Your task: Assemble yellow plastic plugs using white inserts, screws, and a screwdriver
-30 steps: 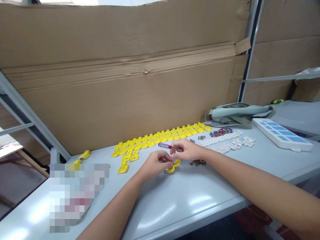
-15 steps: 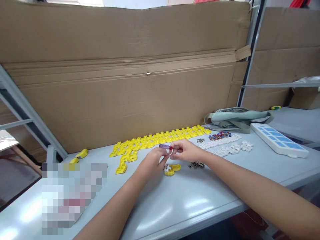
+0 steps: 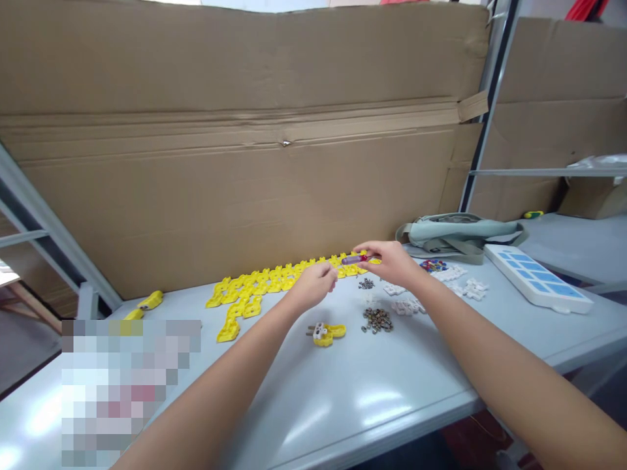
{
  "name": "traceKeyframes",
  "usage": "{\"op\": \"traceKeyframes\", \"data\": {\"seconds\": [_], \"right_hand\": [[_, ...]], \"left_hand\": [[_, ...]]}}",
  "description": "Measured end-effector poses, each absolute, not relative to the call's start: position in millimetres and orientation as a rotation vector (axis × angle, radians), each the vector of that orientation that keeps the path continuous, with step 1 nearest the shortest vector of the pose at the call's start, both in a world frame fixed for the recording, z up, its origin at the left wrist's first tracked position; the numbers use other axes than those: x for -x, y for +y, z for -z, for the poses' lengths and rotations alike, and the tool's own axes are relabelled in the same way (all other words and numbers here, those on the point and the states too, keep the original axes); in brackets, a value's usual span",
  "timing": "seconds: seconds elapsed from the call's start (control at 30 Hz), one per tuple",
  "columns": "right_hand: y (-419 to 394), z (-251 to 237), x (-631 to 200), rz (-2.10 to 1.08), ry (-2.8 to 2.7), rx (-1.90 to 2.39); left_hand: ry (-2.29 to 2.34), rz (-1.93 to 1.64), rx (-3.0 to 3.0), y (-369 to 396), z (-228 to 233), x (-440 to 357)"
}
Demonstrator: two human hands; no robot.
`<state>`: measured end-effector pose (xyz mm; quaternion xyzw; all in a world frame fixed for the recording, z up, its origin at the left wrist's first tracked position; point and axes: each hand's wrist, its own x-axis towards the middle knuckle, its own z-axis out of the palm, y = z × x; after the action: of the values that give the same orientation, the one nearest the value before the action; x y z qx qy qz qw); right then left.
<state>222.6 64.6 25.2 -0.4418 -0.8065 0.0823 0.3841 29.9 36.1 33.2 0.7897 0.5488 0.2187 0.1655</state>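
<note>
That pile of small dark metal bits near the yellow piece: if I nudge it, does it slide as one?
Probably not. The metal bits lie loose in a heap, so they would likely scatter. The table looks glossy, so they may skid.

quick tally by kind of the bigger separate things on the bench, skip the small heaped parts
purple-handled tool in the right hand: 1
yellow part with white insert lying alone: 1
grey-green bag: 1
white tray with blue cells: 1
heap of brown metal bits: 1
total: 5
The left hand looks empty.
</note>
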Motion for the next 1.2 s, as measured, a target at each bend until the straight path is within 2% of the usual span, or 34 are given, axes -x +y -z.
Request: {"op": "traceKeyframes", "data": {"seconds": [0.2, 0.43, 0.7, 0.8, 0.9, 1.0, 1.2], "right_hand": [[80.8, -19.1, -249.3, -0.465, -2.466, 1.251], [88.1, -4.8, -243.7, -0.539, -2.598, 1.278], [82.8, -7.8, -238.7, -0.401, -2.584, 1.228], [75.3, -13.2, -231.2, -0.409, -2.524, 1.114], [67.4, -15.5, -218.8, -0.418, -2.502, 1.042], [60.2, -10.5, -201.0, -0.308, -2.489, 1.049], [45.3, 8.8, -165.4, -0.240, -2.406, 1.227]], "left_hand": [[1.639, -0.412, -2.262, 81.6, -6.6, -50.7], [1.603, -0.382, -2.358, 96.4, 5.1, -64.7], [1.553, -0.418, -2.352, 66.3, -25.0, -27.4], [1.442, -0.299, -2.307, 34.7, -33.7, 2.9], [1.243, -0.123, -2.284, 3.4, -30.5, 19.3], [1.129, -0.160, -2.343, -10.4, -22.4, 24.0], [1.314, -0.242, -2.267, 0.6, -21.6, 42.5]]}}
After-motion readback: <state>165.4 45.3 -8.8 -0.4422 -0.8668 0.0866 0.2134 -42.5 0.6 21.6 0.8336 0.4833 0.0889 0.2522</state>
